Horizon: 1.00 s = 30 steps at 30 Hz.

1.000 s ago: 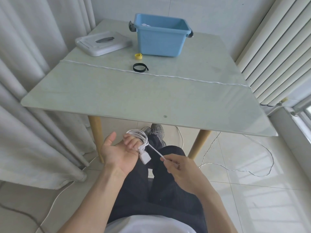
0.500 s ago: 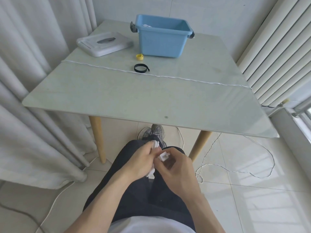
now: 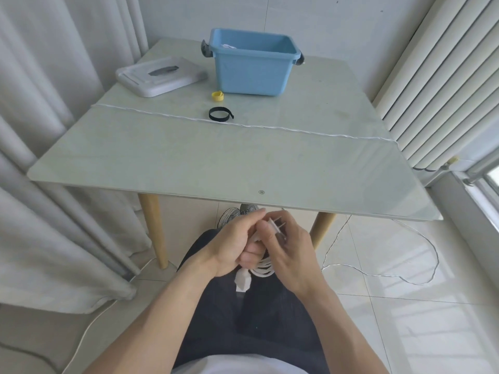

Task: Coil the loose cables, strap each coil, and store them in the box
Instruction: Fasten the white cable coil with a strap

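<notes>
Below the table's near edge my left hand (image 3: 235, 244) grips a small white cable coil (image 3: 263, 267), whose white plug end (image 3: 242, 281) hangs under the fist. My right hand (image 3: 286, 247) pinches the coil's other end, a pronged plug (image 3: 276, 225), against my left fingers. A long loose white cable (image 3: 270, 127) stretches across the table and drops off both sides. A black strap loop (image 3: 220, 114) and a rolled yellow strap (image 3: 217, 95) lie in front of the blue box (image 3: 252, 68), which holds something white.
A white box lid (image 3: 160, 75) lies at the table's (image 3: 189, 163) back left. Curtains hang at the left, a radiator at the right. More white cable (image 3: 378, 273) trails over the tiled floor at the right. My dark-trousered legs are under my hands.
My right hand came in from holding the cable stretched out and now meets my left hand at the coil. Both hands rose a little toward the table edge.
</notes>
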Available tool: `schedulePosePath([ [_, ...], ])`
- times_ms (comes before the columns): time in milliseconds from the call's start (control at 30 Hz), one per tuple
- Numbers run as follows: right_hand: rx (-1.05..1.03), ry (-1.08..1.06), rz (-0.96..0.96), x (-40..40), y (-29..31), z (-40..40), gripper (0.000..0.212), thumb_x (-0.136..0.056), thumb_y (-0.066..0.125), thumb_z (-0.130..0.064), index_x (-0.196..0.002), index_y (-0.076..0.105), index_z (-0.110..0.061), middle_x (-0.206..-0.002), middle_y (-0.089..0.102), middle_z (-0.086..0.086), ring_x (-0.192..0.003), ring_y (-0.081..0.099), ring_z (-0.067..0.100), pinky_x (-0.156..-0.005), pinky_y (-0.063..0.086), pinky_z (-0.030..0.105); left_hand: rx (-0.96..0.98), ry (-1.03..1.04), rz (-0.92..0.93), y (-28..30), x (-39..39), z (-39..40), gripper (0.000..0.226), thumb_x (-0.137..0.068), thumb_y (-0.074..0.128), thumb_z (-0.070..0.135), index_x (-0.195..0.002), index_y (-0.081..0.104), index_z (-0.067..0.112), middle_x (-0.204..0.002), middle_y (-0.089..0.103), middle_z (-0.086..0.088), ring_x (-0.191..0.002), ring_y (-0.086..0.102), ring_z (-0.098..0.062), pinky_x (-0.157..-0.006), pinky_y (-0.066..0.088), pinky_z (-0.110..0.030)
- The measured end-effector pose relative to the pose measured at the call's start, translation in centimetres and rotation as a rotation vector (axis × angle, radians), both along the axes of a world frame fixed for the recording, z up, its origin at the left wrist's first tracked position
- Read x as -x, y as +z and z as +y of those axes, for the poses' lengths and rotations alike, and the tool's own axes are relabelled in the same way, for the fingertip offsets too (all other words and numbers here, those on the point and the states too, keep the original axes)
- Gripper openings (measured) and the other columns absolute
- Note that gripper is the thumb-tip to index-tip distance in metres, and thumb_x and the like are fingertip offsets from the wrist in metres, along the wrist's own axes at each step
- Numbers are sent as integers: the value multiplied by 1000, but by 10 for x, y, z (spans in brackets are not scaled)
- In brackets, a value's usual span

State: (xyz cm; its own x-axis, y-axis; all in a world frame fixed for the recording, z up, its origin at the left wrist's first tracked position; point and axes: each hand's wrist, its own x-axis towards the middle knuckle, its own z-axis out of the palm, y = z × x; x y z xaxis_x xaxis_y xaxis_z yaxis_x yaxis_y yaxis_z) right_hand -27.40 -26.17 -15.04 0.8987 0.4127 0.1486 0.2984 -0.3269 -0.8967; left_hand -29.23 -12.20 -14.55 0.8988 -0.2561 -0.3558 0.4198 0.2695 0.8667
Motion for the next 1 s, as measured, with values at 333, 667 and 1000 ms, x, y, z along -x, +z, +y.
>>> schedulePosePath([
  [333,-67,-348,-75,-75,45,9,41,-93,65,-33,-64,45,-12,-51,50,0,-46,42,11,-48,37,22,37,-65,-291,42,-59,7,29,-97,50,24,-98,62,-2,-72,53,-6,-68,58,-20,-74,53,-32],
  [667,-315,-244,114,-150,84,54,39,-99,48,-20,-62,43,-7,-47,50,1,-47,45,14,-50,38,22,-557,176,-666,66,-138,35,43,-102,44,36,-74,60,8,-70,60,5,-67,54,-8,-69,44,-20],
  [1000,-172,-235,22,-220,67,114,49,-100,51,-48,-82,66,-4,-67,70,4,-57,60,13,-58,47,27,105,456,-191,63,-206,82,53,-102,40,48,-58,39,20,-49,39,3,-45,43,-13,-58,34,-29],
])
